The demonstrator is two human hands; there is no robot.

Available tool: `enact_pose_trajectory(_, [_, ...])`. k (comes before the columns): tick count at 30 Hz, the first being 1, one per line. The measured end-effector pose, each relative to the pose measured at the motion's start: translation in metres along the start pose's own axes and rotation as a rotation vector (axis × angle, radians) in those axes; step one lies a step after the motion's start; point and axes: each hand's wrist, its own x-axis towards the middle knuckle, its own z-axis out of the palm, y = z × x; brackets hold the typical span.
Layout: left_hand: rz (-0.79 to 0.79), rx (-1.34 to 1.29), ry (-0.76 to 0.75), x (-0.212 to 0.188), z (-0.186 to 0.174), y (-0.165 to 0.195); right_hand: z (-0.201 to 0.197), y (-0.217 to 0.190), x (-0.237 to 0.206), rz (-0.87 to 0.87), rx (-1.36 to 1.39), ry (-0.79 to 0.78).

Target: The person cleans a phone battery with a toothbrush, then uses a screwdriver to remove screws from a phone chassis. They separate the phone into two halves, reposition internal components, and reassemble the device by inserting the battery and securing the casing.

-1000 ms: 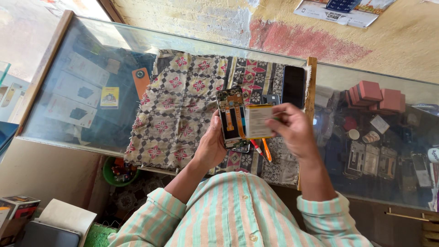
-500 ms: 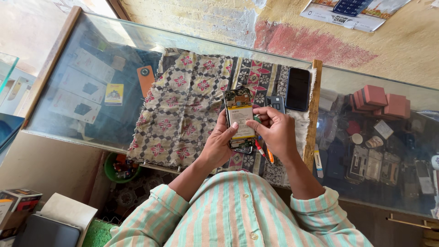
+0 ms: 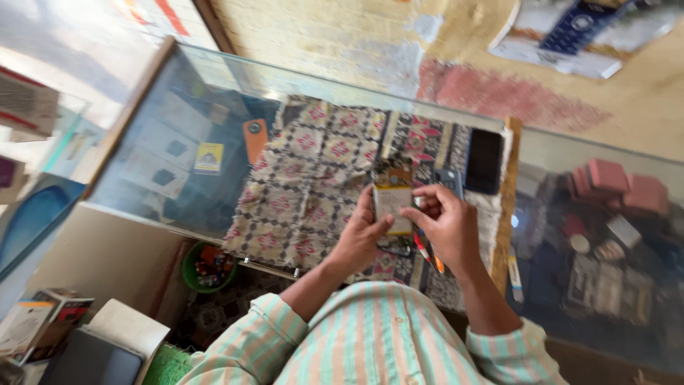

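Both hands are gripping an opened phone [image 3: 392, 207]: the left hand [image 3: 361, 239] is clasping its long edge, the right hand [image 3: 447, 222] is pinching at the pale battery, above a patterned cloth [image 3: 313, 171]; it looks light, stiff, fragile, best held by its edges

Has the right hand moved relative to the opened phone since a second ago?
Yes. The right hand has shifted in toward the opened phone, its fingers now on the phone's battery face.

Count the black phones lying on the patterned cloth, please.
1 is clear: a black phone lies flat at the far right edge of the patterned cloth, beside the wooden strip. The hands hide part of the cloth, so another could lie beneath them.
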Motion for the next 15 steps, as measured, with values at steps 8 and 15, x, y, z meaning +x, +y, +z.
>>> enact_pose_trajectory(8, [0.071, -0.089, -0.011, -0.01, 0.008, 0.005, 0.009, -0.01, -0.014, -0.065, -0.063, -0.025])
enact_pose_trajectory(15, [0.119, 0.009, 0.063, -0.01, 0.012, 0.009, 0.005, -0.023, -0.032, -0.223, -0.156, 0.035])
